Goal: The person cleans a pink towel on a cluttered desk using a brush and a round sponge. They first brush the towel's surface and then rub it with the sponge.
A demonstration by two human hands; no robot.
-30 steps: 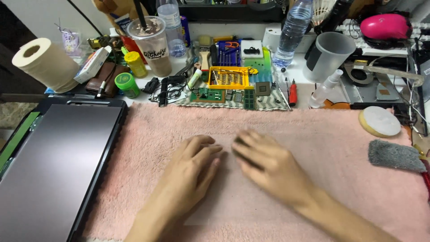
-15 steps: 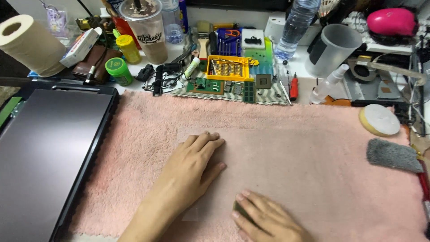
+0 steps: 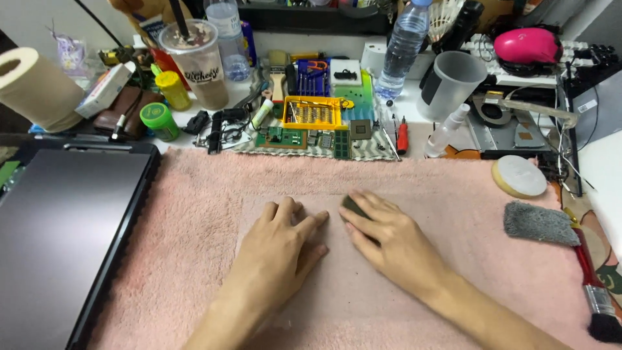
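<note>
Both hands flat on pink towel (image 3: pixel 194 214), cluttered desk (image 3: pixel 414 107) behind.

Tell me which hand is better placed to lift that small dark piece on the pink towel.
Probably the right hand: its fingers already lie over the small dark piece. The left hand rests flat on the pink towel beside it, touching only cloth.

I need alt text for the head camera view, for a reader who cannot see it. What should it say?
Two bare hands lie flat on a pink towel: the left hand with fingers spread, the right hand over a small dark object. A dark tablet lies at the left, a grey-headed brush at the right, and tools, bottles and cups crowd the far edge.
</note>
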